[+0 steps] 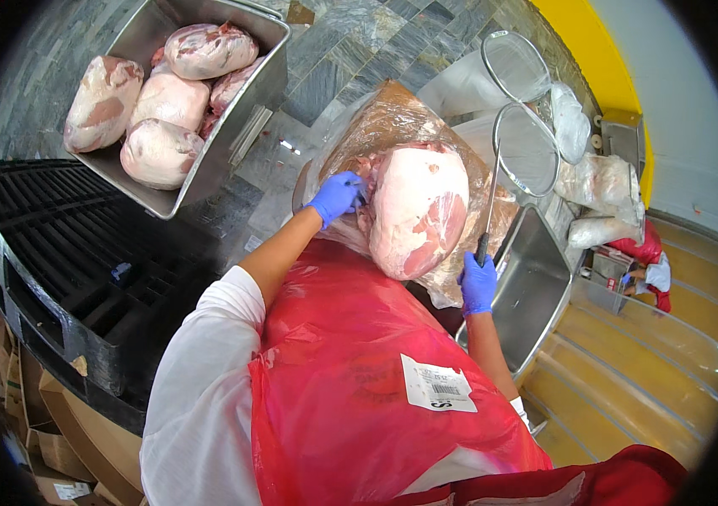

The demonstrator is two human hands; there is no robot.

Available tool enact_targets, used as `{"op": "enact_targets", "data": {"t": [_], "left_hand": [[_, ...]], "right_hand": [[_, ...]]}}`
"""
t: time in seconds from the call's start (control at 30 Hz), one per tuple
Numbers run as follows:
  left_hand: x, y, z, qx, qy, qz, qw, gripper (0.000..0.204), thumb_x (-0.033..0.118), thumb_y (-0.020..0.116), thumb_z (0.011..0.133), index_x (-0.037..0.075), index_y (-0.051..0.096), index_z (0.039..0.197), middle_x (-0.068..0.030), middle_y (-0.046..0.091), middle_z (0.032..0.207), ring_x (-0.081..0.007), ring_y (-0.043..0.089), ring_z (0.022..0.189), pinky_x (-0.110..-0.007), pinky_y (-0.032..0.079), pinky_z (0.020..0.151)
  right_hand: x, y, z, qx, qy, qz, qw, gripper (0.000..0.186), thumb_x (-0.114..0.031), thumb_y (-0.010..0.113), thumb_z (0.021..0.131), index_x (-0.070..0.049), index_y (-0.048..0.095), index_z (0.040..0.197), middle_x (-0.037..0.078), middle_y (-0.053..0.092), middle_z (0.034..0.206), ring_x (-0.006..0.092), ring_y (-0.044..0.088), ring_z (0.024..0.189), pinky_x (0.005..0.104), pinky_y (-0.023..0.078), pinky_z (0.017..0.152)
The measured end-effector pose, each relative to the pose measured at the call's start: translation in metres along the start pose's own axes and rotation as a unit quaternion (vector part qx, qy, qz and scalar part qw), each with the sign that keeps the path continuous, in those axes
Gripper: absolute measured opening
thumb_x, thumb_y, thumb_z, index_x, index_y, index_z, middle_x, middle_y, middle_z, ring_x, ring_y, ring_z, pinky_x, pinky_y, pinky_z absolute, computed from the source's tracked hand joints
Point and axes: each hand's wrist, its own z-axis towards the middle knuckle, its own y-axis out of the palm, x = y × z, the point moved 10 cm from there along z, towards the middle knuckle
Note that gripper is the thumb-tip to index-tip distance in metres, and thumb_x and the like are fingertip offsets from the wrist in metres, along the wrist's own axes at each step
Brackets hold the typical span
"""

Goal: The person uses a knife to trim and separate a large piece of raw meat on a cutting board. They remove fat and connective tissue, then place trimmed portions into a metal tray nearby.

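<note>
A large pale-and-pink cut of meat (pixel 420 211) lies on the clear plastic liner (pixel 392 110) of a brown cardboard box in front of me. My left hand (pixel 338 200), in a blue glove, closes at the meat's left edge, its fingertips partly hidden there. To the right of the cut, my blue-gloved right hand (pixel 478 285) is wrapped round the black handle of a thin metal rod (pixel 491 194). The rod points away from me, and its far end overlaps a metal hoop (pixel 528 150), so its tip cannot be made out.
Several similar cuts fill a metal tub (pixel 236 126) at the far left. A black plastic pallet (pixel 80 253) stands nearer. On the right are another metal tub (pixel 527 278), a second hoop (pixel 516 66) with clear bags, and bagged goods (pixel 599 185). Someone works beyond, at far right.
</note>
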Motion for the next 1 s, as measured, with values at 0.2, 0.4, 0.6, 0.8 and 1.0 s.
{"op": "enact_targets", "data": {"t": [0.2, 0.4, 0.6, 0.8, 1.0], "left_hand": [[-0.020, 0.040, 0.004, -0.016, -0.197, -0.332, 0.922, 0.040, 0.045, 0.051, 0.107, 0.015, 0.061, 0.130, -0.0048, 0.073, 0.118, -0.0260, 0.069, 0.103, -0.042, 0.056, 0.089], [-0.009, 0.072, 0.021, 0.028, -0.191, -0.495, 0.847, 0.050, 0.054, 0.048, 0.106, 0.016, 0.069, 0.130, -0.0060, 0.074, 0.123, -0.0234, 0.069, 0.111, -0.040, 0.056, 0.095], [0.010, 0.088, 0.029, -0.025, -0.184, -0.538, 0.822, 0.055, 0.051, 0.037, 0.108, 0.013, 0.067, 0.135, -0.0104, 0.071, 0.133, -0.0286, 0.065, 0.122, -0.045, 0.051, 0.109], [0.032, 0.085, 0.007, 0.011, -0.204, -0.480, 0.853, 0.058, 0.047, 0.029, 0.111, 0.011, 0.054, 0.150, -0.0115, 0.060, 0.149, -0.0296, 0.057, 0.135, -0.044, 0.045, 0.116], [0.122, 0.123, -0.025, 0.048, -0.190, -0.386, 0.901, 0.061, 0.052, 0.033, 0.110, 0.011, 0.049, 0.153, -0.0088, 0.057, 0.150, -0.0285, 0.054, 0.137, -0.045, 0.045, 0.115]], "right_hand": [[-0.046, 0.042, -0.007, -0.019, -0.086, 0.052, 0.995, 0.024, -0.019, 0.066, 0.102, -0.003, 0.066, 0.120, 0.000, 0.064, 0.100, 0.0098, 0.058, 0.088, 0.0277, 0.049, 0.077], [-0.026, 0.047, 0.008, -0.040, 0.005, 0.119, 0.992, 0.023, -0.020, 0.066, 0.102, -0.005, 0.066, 0.121, -0.001, 0.063, 0.097, 0.0093, 0.057, 0.084, 0.0287, 0.048, 0.073], [-0.023, 0.045, 0.014, -0.048, -0.036, 0.098, 0.993, 0.015, -0.019, 0.068, 0.100, -0.004, 0.064, 0.097, -0.003, 0.057, 0.081, 0.0083, 0.049, 0.073, 0.0298, 0.043, 0.065], [-0.016, 0.042, 0.013, -0.051, -0.006, 0.145, 0.988, 0.017, -0.021, 0.068, 0.101, -0.004, 0.063, 0.099, -0.002, 0.058, 0.084, 0.0085, 0.051, 0.075, 0.0296, 0.045, 0.067], [-0.003, 0.018, 0.048, -0.055, 0.032, 0.261, 0.963, 0.025, -0.025, 0.067, 0.103, -0.004, 0.065, 0.116, -0.003, 0.059, 0.087, 0.0075, 0.051, 0.075, 0.0282, 0.046, 0.066]]}}
